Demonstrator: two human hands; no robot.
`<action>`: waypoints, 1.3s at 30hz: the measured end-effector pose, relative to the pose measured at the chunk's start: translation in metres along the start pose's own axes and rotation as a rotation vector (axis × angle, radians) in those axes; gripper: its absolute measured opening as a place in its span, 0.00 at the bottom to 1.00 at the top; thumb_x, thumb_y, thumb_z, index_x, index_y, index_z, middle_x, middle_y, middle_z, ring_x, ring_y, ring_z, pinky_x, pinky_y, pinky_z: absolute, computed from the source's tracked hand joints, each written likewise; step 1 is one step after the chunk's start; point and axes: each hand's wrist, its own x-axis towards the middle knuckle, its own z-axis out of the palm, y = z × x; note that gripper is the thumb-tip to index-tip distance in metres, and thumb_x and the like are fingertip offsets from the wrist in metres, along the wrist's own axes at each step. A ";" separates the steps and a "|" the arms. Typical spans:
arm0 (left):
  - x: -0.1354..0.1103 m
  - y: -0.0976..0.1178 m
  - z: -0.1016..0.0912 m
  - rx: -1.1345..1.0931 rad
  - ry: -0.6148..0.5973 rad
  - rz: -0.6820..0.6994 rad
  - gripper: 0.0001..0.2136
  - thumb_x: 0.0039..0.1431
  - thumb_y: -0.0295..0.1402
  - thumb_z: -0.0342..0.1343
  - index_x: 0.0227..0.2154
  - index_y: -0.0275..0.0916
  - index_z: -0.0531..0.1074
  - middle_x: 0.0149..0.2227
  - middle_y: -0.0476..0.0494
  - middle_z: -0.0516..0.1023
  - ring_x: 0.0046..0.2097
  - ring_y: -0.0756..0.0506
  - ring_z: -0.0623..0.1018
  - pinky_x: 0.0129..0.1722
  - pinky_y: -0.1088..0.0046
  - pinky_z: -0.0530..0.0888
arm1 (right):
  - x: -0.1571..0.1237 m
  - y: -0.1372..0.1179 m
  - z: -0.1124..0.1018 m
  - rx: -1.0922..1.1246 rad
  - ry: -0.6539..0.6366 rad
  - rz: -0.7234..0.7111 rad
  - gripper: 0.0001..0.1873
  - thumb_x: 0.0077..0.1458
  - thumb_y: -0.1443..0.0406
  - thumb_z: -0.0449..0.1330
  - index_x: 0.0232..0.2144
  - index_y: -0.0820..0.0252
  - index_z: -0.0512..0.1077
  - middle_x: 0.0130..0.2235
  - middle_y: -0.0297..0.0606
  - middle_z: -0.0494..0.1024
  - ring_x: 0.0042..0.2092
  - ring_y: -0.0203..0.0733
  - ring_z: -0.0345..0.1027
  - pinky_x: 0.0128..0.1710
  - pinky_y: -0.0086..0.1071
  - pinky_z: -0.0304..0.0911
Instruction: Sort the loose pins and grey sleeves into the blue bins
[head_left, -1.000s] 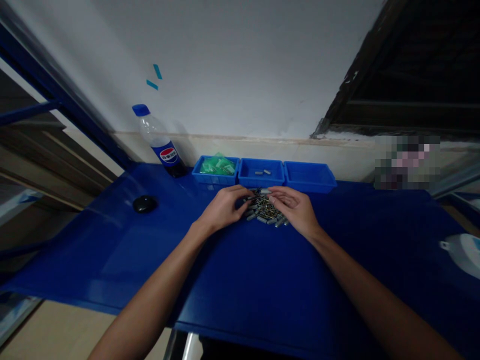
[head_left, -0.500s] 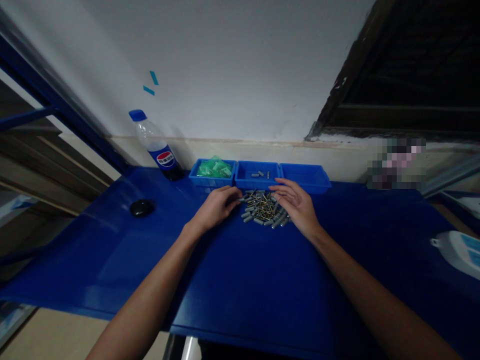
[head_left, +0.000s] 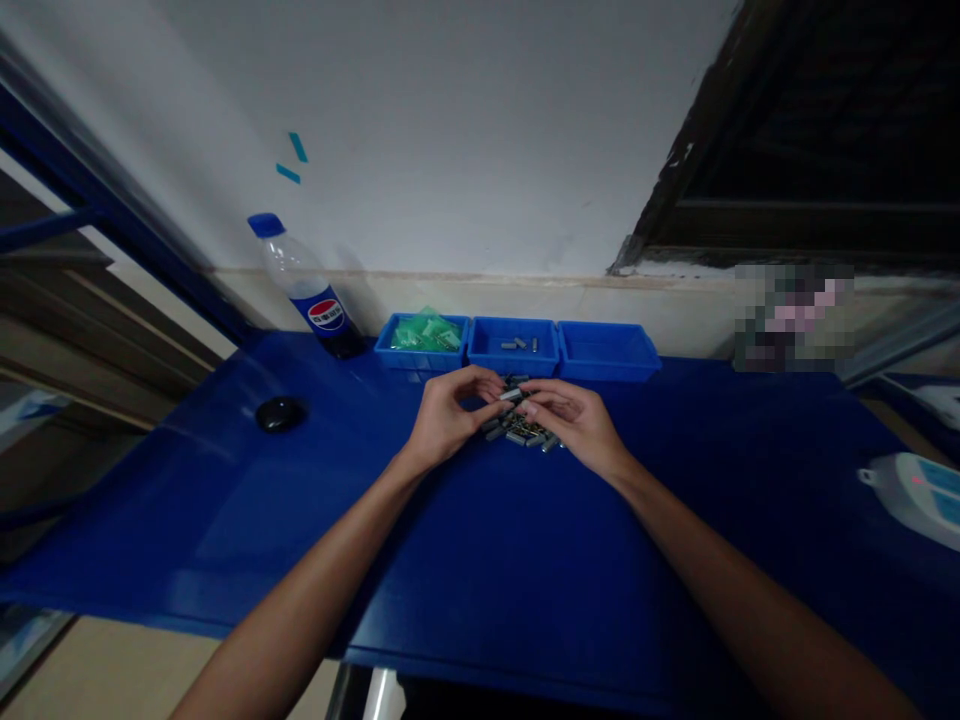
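Note:
My left hand [head_left: 454,415] pinches a small grey cylinder [head_left: 511,395] between thumb and fingertips, just above the pile. From the other side my right hand [head_left: 577,420] comes close to it, thumb and fingers drawn together. What its fingertips hold, if anything, is too small to tell. Beneath both hands lies a pile [head_left: 517,438] of similar grey cylinders and thin golden, screw-like pins, partly hidden by the fingers.
Behind the pile stand three blue trays: the left tray [head_left: 384,358] contains green packets [head_left: 426,330], the middle tray [head_left: 480,366] several grey cylinders, and the right tray [head_left: 607,345] shows its bare floor. A cola bottle [head_left: 322,310], black mouse-like object [head_left: 279,414] and white device [head_left: 911,495] share the blue table [head_left: 480,580].
My left hand has moved right and up from the pile's left edge with a grey cylinder. My right hand has moved left, its fingers closing, so the fingertips nearly meet.

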 end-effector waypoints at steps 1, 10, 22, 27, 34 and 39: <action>0.000 0.001 0.000 0.003 -0.002 0.002 0.15 0.56 0.41 0.72 0.38 0.34 0.79 0.37 0.40 0.83 0.37 0.46 0.82 0.44 0.67 0.82 | 0.000 0.000 0.000 0.014 0.004 0.007 0.18 0.55 0.55 0.72 0.46 0.54 0.82 0.39 0.40 0.87 0.40 0.46 0.83 0.42 0.39 0.77; -0.002 -0.002 -0.001 0.160 -0.146 0.064 0.13 0.62 0.38 0.68 0.45 0.36 0.79 0.41 0.40 0.86 0.41 0.44 0.85 0.47 0.66 0.83 | 0.002 0.006 -0.001 0.010 0.004 0.021 0.14 0.53 0.56 0.73 0.40 0.54 0.84 0.35 0.38 0.86 0.36 0.44 0.81 0.39 0.38 0.77; 0.001 -0.031 -0.016 0.826 -0.298 0.147 0.13 0.71 0.29 0.54 0.53 0.38 0.79 0.56 0.37 0.82 0.56 0.37 0.82 0.57 0.58 0.79 | 0.011 0.006 -0.004 -0.045 0.095 -0.130 0.33 0.59 0.63 0.68 0.65 0.43 0.69 0.65 0.42 0.75 0.63 0.50 0.72 0.61 0.50 0.71; 0.002 -0.026 -0.019 0.763 -0.236 0.118 0.08 0.67 0.27 0.58 0.45 0.38 0.82 0.45 0.39 0.85 0.47 0.40 0.84 0.49 0.65 0.79 | 0.007 0.007 -0.008 -0.044 0.102 -0.122 0.26 0.60 0.62 0.69 0.59 0.47 0.73 0.61 0.43 0.78 0.56 0.49 0.76 0.57 0.48 0.73; 0.005 -0.023 -0.026 0.625 -0.196 -0.014 0.12 0.56 0.27 0.69 0.44 0.35 0.82 0.42 0.39 0.86 0.41 0.41 0.84 0.43 0.67 0.79 | 0.006 0.007 -0.007 -0.006 0.089 -0.097 0.21 0.59 0.60 0.69 0.55 0.49 0.76 0.57 0.43 0.81 0.50 0.46 0.78 0.52 0.45 0.74; 0.006 -0.019 -0.031 0.561 -0.279 -0.072 0.11 0.58 0.24 0.64 0.44 0.37 0.83 0.43 0.40 0.87 0.41 0.40 0.85 0.44 0.65 0.81 | 0.005 0.007 -0.006 -0.006 0.086 -0.080 0.21 0.58 0.59 0.70 0.54 0.50 0.76 0.56 0.44 0.81 0.49 0.46 0.78 0.52 0.44 0.74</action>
